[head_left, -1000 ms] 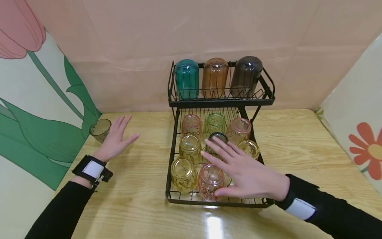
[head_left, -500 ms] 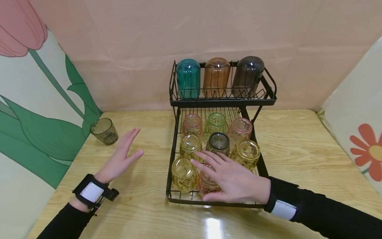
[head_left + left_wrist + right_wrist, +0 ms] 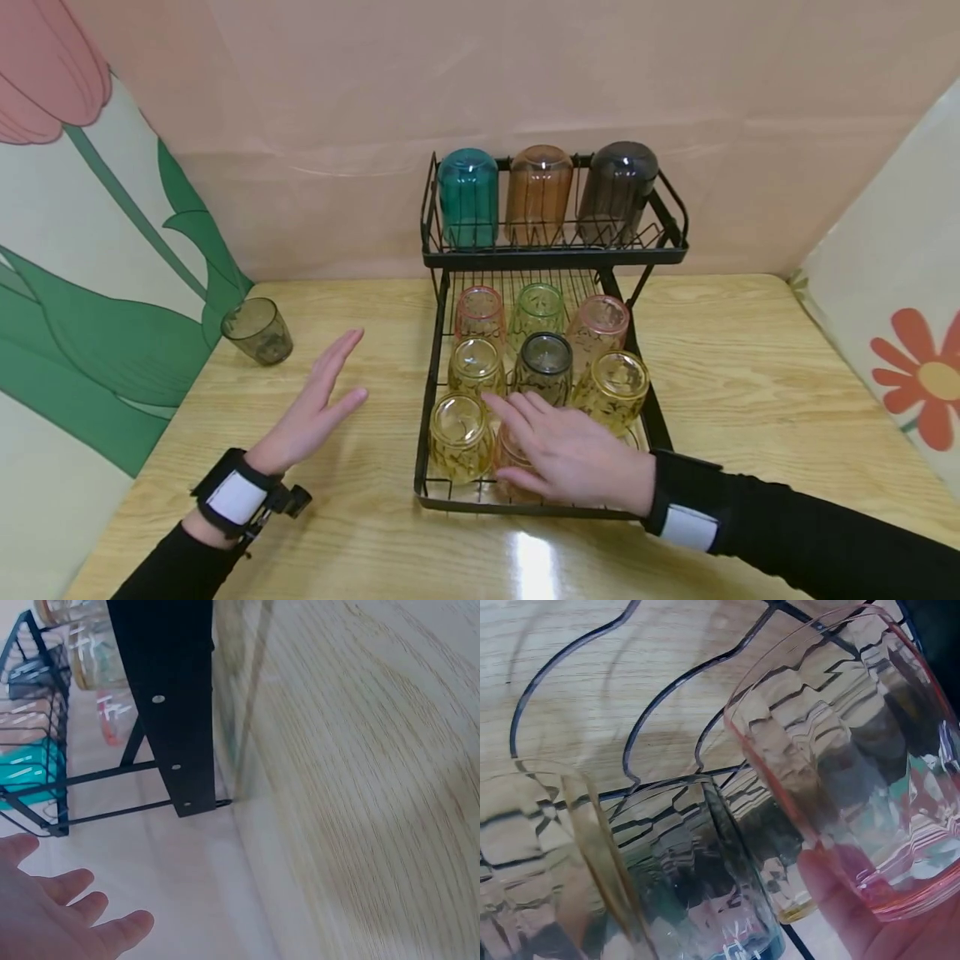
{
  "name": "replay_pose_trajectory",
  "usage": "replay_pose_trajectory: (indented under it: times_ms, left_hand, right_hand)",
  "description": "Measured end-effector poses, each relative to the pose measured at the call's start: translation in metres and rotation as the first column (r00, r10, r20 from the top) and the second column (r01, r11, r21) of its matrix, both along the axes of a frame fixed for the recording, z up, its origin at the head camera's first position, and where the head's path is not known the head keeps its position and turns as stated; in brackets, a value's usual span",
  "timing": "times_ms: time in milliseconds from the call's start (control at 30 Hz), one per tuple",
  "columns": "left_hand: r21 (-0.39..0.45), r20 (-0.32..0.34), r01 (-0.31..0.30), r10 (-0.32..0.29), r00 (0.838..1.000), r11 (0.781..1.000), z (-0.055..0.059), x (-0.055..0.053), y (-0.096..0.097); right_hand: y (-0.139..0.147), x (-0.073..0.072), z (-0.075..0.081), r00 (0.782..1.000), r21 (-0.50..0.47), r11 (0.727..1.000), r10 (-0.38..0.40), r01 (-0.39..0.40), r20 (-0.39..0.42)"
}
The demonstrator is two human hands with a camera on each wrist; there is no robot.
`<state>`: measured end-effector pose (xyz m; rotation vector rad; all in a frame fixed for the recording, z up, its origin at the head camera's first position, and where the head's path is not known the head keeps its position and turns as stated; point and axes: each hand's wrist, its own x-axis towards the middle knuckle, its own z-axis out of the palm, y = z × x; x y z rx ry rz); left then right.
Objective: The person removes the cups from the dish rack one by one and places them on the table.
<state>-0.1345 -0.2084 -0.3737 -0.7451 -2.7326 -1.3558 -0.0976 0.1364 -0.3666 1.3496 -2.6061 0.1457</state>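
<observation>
In the head view, my right hand [image 3: 570, 450] is at a pink drinking glass [image 3: 510, 454] in the front row of the lower rack tray. Its thumb lies on the near side of the glass and its fingers curve round the far side. The right wrist view shows the pink glass [image 3: 855, 765] large, with a finger [image 3: 836, 896] at its base. My left hand [image 3: 307, 417] hovers over the table left of the rack, fingers spread, holding nothing. A dark olive glass [image 3: 258, 332] sits tilted on the table beyond it.
The black two-tier rack [image 3: 427, 433] holds several upside-down glasses below, including a yellow glass [image 3: 459, 437] beside the pink one and a dark glass [image 3: 545, 367] behind. Teal [image 3: 468, 200], amber [image 3: 538, 196] and grey [image 3: 618, 192] glasses stand on its upper shelf.
My right hand has moved left and come down around the pink glass. My left hand has drawn away from the olive glass toward me and to the right, leaving it on the table.
</observation>
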Motion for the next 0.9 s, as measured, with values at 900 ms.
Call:
replay_pose_trajectory:
  times_ms: [900]
  left_hand:
    - [0.084, 0.033, 0.036, -0.039, 0.999, 0.996, 0.0012, 0.0047, 0.0028]
  right_hand:
    - [-0.0099, -0.0028, 0.0049, 1.000, 0.055, 0.998, -0.022, 0.023, -0.017]
